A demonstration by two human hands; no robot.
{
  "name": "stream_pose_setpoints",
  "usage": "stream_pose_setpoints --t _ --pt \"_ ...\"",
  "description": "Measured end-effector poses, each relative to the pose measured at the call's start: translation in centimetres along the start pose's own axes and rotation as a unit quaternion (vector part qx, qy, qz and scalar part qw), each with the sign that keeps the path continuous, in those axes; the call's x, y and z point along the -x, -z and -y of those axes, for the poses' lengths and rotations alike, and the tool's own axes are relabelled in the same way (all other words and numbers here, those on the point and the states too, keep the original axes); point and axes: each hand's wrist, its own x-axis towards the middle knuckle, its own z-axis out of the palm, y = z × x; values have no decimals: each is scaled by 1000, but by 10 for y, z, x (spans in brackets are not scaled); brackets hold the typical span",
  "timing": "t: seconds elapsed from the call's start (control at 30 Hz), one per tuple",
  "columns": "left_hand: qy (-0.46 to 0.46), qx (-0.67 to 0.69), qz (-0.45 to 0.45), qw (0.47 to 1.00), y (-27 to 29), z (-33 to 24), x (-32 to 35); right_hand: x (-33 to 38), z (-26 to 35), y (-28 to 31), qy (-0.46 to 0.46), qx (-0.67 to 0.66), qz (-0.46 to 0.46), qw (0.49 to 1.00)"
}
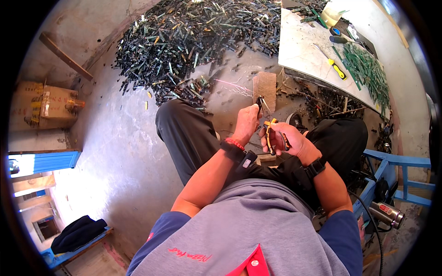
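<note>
My left hand [247,123] pinches a small black piece [260,100] between thumb and fingers, in front of my knees. Its exact kind is too small to tell. In my right hand [291,137] is a pair of pliers [270,139] with yellow-and-black handles, which stand somewhat apart within my fingers. The pliers' jaws point up and away, close beside the black piece; whether they touch it I cannot tell. Beyond my hands a brown board [265,87] lies on the floor, with thin pale wires [237,86] at its left.
A big heap of dark narrow strips [184,41] covers the far floor. At the far right, a pale tabletop [299,55] carries a yellow-handled screwdriver [335,66], green strips [368,69] and a cup [331,14]. Cartons [55,108] stand left; a blue metal frame [396,161] is right.
</note>
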Motion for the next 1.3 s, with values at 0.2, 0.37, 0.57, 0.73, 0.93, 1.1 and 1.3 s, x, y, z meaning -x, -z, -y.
stream_pose_setpoints --t 0.2,0.37,0.57,0.73,0.93,1.1,1.3 --pt "-7 -9 -10 1000 0 5 -2 -2 -2 1 1 0 -16 1000" --pt "6 -11 -21 1000 -1 5 0 -3 -2 5 13 44 -41 998" --pt "-382 -360 -47 850 19 45 -30 -13 -11 6 89 571 -242 779" --pt "-62 -110 -18 992 20 20 -17 -4 -4 0 155 521 -252 801" --pt "107 77 -5 991 13 -9 -3 20 34 -10 282 523 -453 665" --pt "132 103 34 985 11 -10 -1 44 100 -9 227 610 -574 497" --pt "154 129 62 978 7 -7 -6 40 145 33 199 697 -585 364"
